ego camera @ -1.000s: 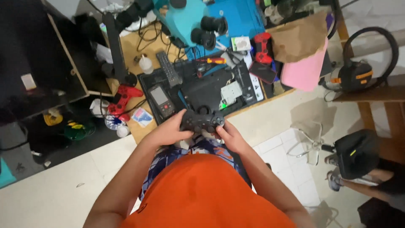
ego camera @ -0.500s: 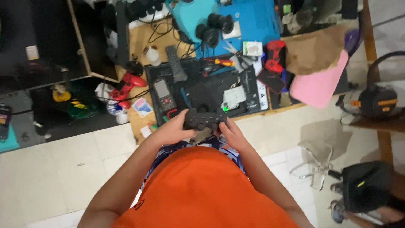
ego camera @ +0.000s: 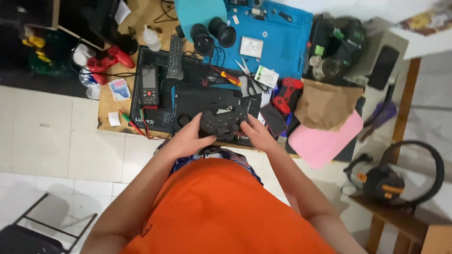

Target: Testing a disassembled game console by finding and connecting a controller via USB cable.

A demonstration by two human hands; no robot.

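A black game controller (ego camera: 222, 123) is held in front of my body, over the near edge of a low wooden board (ego camera: 109, 103). My left hand (ego camera: 189, 137) grips its left handle, thumb up on the face. My right hand (ego camera: 254, 133) grips the right handle. Just beyond the controller lies a black console case (ego camera: 203, 98) on a dark work mat (ego camera: 155, 118). My orange shirt fills the bottom of the view.
On the board lie a multimeter (ego camera: 149, 84), a remote (ego camera: 174, 57), two red controllers (ego camera: 109, 58) (ego camera: 287, 94), scissors (ego camera: 248, 74), a screwdriver (ego camera: 227, 75), a blue mat (ego camera: 268, 35), a brown paper bag (ego camera: 326, 103) and a pink sheet (ego camera: 325, 140). A small vacuum (ego camera: 383, 181) stands right.
The view has swung so the board and its clutter now lie more to the right and upright. Both hands keep hold of the black controller in the same grip.
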